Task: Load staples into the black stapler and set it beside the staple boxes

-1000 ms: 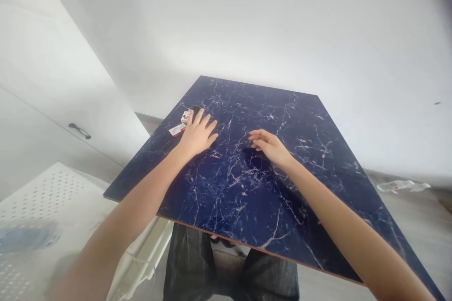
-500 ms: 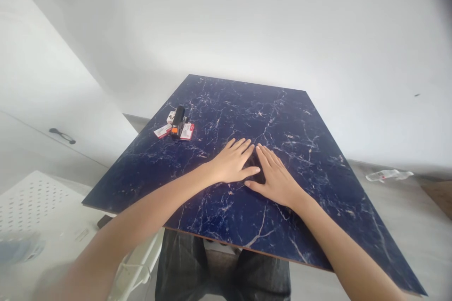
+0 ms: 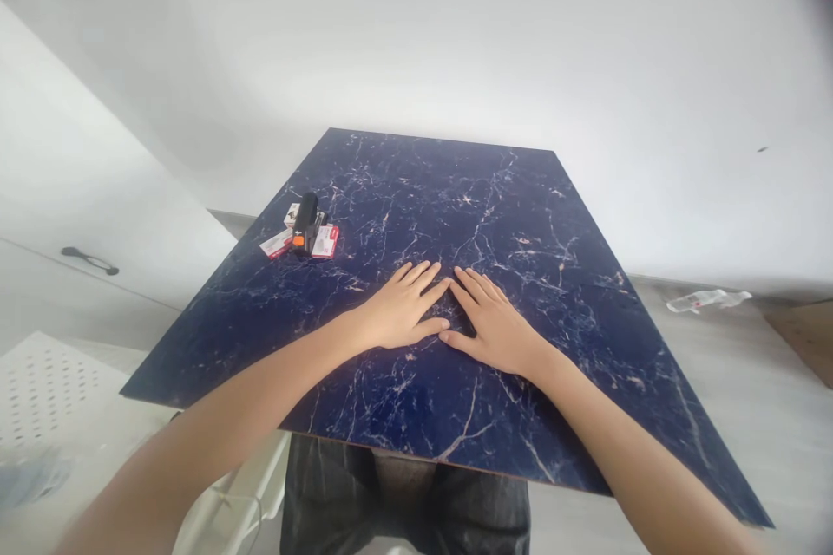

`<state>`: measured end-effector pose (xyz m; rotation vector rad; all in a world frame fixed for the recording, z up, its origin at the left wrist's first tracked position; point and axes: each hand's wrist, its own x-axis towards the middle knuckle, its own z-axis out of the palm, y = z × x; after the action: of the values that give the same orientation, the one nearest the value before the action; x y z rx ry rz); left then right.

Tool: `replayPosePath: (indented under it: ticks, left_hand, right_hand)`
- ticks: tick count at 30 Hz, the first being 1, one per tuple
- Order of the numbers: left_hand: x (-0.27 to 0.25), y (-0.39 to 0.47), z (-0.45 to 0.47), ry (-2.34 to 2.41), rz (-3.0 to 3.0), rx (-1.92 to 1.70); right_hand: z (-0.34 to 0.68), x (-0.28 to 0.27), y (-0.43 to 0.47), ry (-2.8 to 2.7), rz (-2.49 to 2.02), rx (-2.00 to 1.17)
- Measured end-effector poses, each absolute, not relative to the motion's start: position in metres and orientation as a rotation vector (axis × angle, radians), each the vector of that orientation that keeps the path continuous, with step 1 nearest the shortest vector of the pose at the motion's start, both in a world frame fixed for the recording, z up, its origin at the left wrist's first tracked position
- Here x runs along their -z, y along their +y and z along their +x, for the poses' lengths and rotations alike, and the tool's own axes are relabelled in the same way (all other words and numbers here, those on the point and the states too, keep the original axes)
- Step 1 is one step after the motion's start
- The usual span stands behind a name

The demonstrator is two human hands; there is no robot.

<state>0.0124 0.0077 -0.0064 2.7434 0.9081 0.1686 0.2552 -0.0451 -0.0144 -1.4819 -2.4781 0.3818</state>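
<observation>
My left hand (image 3: pixel 400 310) lies palm down on the dark blue marble-patterned table (image 3: pixel 416 208), fingers stretched out. Beside it, my right hand (image 3: pixel 495 325) rests flat in the same way, fingers angled toward the left one. The index fingertips and thumb tips of both hands meet or nearly meet, framing a small patch of tabletop. Neither hand holds anything. Farther off to the left is a black stapler-like object (image 3: pixel 305 224) with an orange part, set among small red-and-white boxes (image 3: pixel 325 241).
A white perforated surface (image 3: pixel 49 399) stands at the lower left, with a clear plastic item on it. On the floor to the right lies a clear plastic bottle (image 3: pixel 706 301), near a brown cardboard piece (image 3: pixel 807 334). A cabinet handle (image 3: pixel 89 260) shows at left; a white wall rises behind.
My left hand has shifted slightly left, so the thumbs, overlapping before, now barely meet at their tips. The whole view has moved a little. The objects on the table stay put.
</observation>
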Motion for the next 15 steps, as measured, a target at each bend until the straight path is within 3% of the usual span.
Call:
replayPosePath:
  ticks: [15]
  left_hand:
    - [0.0030, 0.0070, 0.0132, 0.914, 2.750, -0.111]
  right_hand:
    - [0.2538, 0.0102, -0.0457, -2.488, -1.518, -0.413]
